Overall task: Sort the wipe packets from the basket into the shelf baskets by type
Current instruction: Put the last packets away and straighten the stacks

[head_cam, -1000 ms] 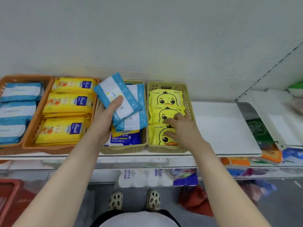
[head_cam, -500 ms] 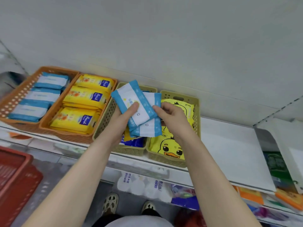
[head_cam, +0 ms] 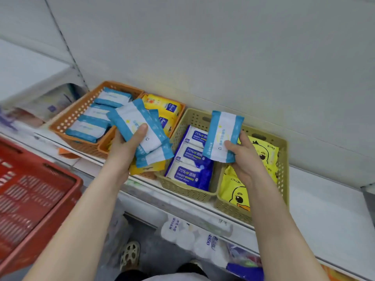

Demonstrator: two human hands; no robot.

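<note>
**Blue-and-white wipe packets in both hands, above the shelf baskets**

The left thumb presses flat on the top of a fanned stack of blue-and-white packets. The other fingers are under the stack and hidden. The left hand grips this stack from below, over the front of the second orange basket and the near left corner of the first khaki basket. A yellow edge shows just beneath the stack, but I cannot tell whether it is held or lies in the basket.

The right thumb lies on the front of a single blue-and-white packet, and the fingers curl behind its right edge. The right hand thus pinches it by the lower right corner. This packet stands nearly upright, a little tilted, above the divide between the two khaki baskets.

Four baskets stand side by side on the white shelf.
- The far-left orange basket holds shelved blue-and-white packets of the same look as those in the hands.
- The second orange basket holds yellow packets with a dark blue label.
- The first khaki basket holds blue alcohol wipe packs marked 75%.
- The second khaki basket, partly behind the right hand, holds yellow duck-print packets.

A red shopping basket sits low at the left, below shelf level. Beneath the shelf are white wrapped packs, and a perforated shoe stands on the floor.
</note>
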